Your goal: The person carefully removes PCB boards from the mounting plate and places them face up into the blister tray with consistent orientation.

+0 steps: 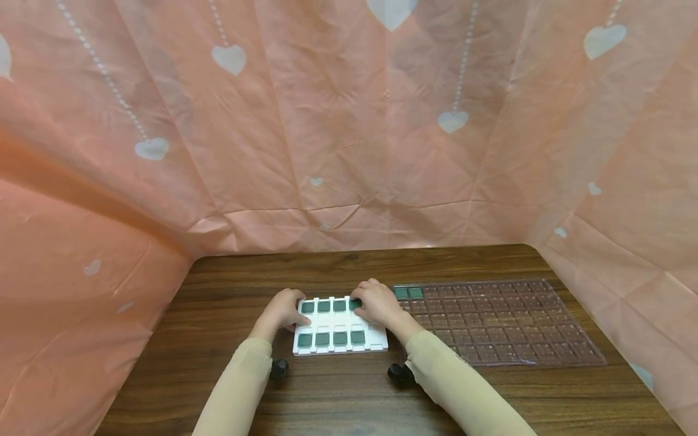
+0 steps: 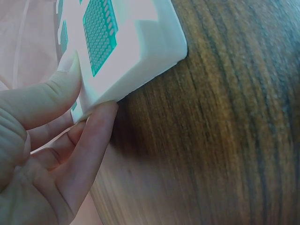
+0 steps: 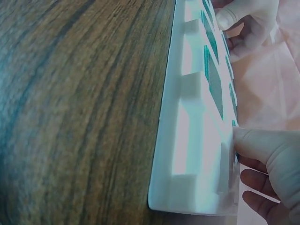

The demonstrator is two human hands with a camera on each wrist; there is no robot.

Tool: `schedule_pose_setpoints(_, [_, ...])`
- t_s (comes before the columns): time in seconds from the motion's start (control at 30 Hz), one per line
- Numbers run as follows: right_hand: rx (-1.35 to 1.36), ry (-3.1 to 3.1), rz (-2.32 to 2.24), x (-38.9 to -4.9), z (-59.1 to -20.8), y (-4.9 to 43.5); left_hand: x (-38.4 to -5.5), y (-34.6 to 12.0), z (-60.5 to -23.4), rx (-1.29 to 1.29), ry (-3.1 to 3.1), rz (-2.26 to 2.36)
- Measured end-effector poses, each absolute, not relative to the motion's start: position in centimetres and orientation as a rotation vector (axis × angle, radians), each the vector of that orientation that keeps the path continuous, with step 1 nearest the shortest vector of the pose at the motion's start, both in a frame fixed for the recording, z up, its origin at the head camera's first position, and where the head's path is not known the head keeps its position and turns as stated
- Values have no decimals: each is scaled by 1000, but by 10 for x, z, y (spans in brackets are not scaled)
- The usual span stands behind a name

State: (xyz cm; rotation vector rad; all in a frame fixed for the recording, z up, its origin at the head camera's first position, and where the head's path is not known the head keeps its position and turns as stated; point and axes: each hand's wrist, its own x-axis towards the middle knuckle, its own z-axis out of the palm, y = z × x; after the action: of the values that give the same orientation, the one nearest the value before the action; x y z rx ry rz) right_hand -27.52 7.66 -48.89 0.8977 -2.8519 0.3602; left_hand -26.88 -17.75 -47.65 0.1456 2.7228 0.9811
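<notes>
A white tray (image 1: 339, 322) lies on the table with two rows of square green chips (image 1: 322, 339). My left hand (image 1: 282, 310) grips its left end, thumb on top and fingers along the side; the left wrist view shows a dotted chip (image 2: 99, 35) beside the thumb. At the upper right part of the tray, my right hand (image 1: 377, 303) pinches a green chip (image 1: 355, 304) between thumb and index finger. In the right wrist view the right thumb (image 3: 255, 140) partly hides that chip. The lower right slot is bare; the slot above is covered by the hand.
A large clear tray (image 1: 491, 321) with many square pockets lies to the right, two green chips (image 1: 409, 293) in its far left corner. Pink curtains (image 1: 349, 151) stand behind and beside the wooden table (image 1: 327, 399).
</notes>
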Motion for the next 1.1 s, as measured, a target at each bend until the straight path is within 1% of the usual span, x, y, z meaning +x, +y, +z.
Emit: schedule_pose_setpoints(1.1, [880, -2818, 515, -277, -489, 79, -270, -178, -477, 150, 2708, 1008])
